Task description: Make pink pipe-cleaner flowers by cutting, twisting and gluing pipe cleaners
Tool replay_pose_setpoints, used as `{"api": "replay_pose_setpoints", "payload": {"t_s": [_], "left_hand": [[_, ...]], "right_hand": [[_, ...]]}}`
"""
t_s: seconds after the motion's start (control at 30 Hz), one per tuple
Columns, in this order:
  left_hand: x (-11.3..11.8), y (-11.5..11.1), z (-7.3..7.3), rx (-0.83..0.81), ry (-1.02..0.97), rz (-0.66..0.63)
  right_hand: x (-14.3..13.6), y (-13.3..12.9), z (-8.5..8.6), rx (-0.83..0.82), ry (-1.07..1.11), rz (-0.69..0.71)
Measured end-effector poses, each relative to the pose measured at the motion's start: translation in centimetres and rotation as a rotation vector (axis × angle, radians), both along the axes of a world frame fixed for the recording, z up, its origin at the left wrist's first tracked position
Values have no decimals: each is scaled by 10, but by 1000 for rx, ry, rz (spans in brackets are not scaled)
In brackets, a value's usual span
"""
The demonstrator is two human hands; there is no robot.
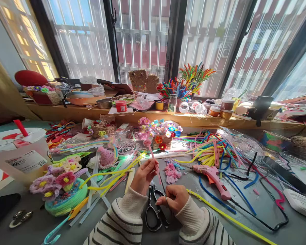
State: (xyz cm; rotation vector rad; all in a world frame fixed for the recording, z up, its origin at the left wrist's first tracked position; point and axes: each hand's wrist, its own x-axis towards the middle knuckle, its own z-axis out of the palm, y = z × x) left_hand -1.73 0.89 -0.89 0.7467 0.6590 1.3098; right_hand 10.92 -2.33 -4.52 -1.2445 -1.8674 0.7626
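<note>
My left hand (144, 175) is closed in a pinch on the stem of a pink pipe-cleaner flower (148, 143), whose fuzzy head points up and away. A thin dark strand (162, 185) runs from the pink stem down to my right hand (177, 197), which is closed around its lower end. Black-handled scissors (153, 217) lie on the table below and between my hands, partly covered by my right fingers. Just beyond my right hand is a heap of small pink pipe-cleaner pieces (172, 172).
To the right lies a pink glue gun (212, 175) with its cord trailing. Yellow pipe cleaners (211, 154) pile up behind it. On the left, fuzzy flowers (66, 178) sit on a green yarn base (66, 204), beside a drink cup (22, 153). Jars line the windowsill (132, 119).
</note>
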Motion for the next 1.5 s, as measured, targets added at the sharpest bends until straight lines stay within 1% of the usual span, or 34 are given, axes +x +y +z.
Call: {"api": "replay_pose_setpoints", "payload": {"t_s": [0.17,0.23,0.33,0.47,0.53,0.63,0.73,0.8,0.9,1.0,1.1,1.23,1.37,1.5], "left_hand": [[2,-3,4,31,62,-52],[3,-3,3,21,111,-70],[5,-3,1,12,204,-104],[6,-2,-1,12,258,-119],[6,-2,-1,2,226,-88],[5,-2,1,-36,133,4],[3,-2,3,-62,36,53],[2,-1,3,-64,-25,69],[1,0,3,-59,-72,54],[1,-1,3,-43,-57,16],[2,-2,6,-33,-32,1],[3,-3,7,-18,0,-2],[3,-3,6,-6,41,-10],[3,-2,5,-20,27,48]], "right_hand": [[6,0,2,-90,167,103],[7,0,6,-120,257,79],[8,0,13,-161,389,8],[6,-1,18,-175,454,10],[6,-1,17,-174,453,4],[6,-1,16,-175,437,11],[5,-2,14,-195,381,80],[4,-4,12,-184,300,142],[2,-8,10,-128,188,225],[2,-11,8,-133,131,304],[3,-12,6,-134,111,347],[4,-12,4,-116,100,335],[4,-11,4,-120,101,253],[3,-9,7,-75,85,180]]}}
